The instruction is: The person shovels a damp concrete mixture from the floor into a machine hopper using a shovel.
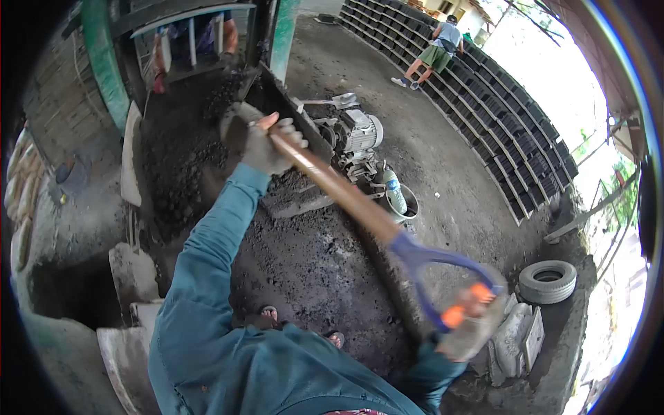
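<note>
A shovel crosses the view slantwise, with a brown wooden shaft (339,190) and a blue D-shaped handle (422,259). My left hand (270,145), in a grey glove, is closed around the shaft near the blade. The blade, partly hidden behind that hand, is at the dark, crumbly material (183,166) on the left. My right hand (474,325) grips the end of the D-handle; its glove shows orange patches and is blurred by motion. Beyond the shaft stands a grey electric motor (361,131) beside a metal trough wall (290,114).
A bucket (408,204) holding a plastic bottle (395,190) stands near the motor. Another shovel (344,101) lies behind it. A tire (547,281) and grey sacks (512,339) are at right. A person (443,48) stands by stacked dark blocks (484,104); another is partly visible behind the green-posted frame (104,62).
</note>
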Available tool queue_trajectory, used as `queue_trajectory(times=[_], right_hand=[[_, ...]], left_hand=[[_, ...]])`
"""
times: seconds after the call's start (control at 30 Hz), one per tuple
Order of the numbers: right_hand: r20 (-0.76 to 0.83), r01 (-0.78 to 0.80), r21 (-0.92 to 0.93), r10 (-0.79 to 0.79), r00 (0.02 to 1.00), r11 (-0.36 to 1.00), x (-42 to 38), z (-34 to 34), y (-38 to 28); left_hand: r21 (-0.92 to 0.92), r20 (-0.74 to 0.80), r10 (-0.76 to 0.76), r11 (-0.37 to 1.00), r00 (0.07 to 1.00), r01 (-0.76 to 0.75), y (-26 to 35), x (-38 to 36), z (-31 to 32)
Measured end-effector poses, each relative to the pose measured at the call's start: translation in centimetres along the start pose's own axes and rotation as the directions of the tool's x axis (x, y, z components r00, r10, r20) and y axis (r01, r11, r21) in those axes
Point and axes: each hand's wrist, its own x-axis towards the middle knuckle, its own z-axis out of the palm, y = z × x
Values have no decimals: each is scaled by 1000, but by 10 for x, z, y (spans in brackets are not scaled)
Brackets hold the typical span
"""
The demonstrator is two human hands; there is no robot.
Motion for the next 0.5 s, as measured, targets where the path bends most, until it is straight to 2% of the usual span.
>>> queue_trajectory(times=[0.03, 0.07, 0.1, 0.13, 0.17, 0.2, 0.27, 0.3, 0.33, 0.4, 0.43, 0.47, 0.5], right_hand=[[-52, 145, -212, -159, 986, 966, 9, -22, -19], [-38, 249, -331, -276, 960, 910, 21, -49, -27], [32, 371, -413, -394, 919, 832, 37, -83, -26], [109, 491, -454, -500, 859, 743, 51, -111, -26], [157, 584, -465, -587, 794, 666, 62, -127, -30], [174, 683, -444, -692, 700, 580, 70, -128, -38], [136, 767, -452, -814, 565, 456, 82, -137, -62], [90, 761, -482, -840, 536, 434, 88, -147, -73], [40, 751, -513, -863, 504, 415, 96, -159, -87], [170, 877, -407, -922, 346, 254, 126, -189, -118], [173, 914, -376, -958, 229, 151, 137, -191, -131], [308, 891, -455, -936, 170, 12, 154, -205, -148], [366, 870, -484, -925, 99, -98, 165, -205, -165]], left_hand=[[-4, -88, -3, 1000, 996, 3, -21, -12, 34], [43, -142, 73, 997, 987, -67, -38, -19, 49], [-65, -171, 32, 997, 985, -43, -56, -27, 62], [-157, -66, 0, 988, 998, -10, -73, -33, 61], [-204, -66, 15, 979, 998, -28, -92, -36, 55], [-234, 59, -15, 972, 998, 28, -114, -41, 46], [-204, -10, 33, 978, 999, -34, -157, -73, 65], [-189, -47, 52, 980, 998, -60, -177, -91, 75], [-95, -42, 69, 993, 997, -73, -192, -110, 84], [98, -33, 98, 991, 995, -94, -218, -142, 96], [82, 23, 88, 993, 996, -90, -227, -153, 94], [66, 80, 77, 994, 994, -82, -234, -162, 91], [56, 141, 63, 996, 988, -72, -239, -171, 90]])
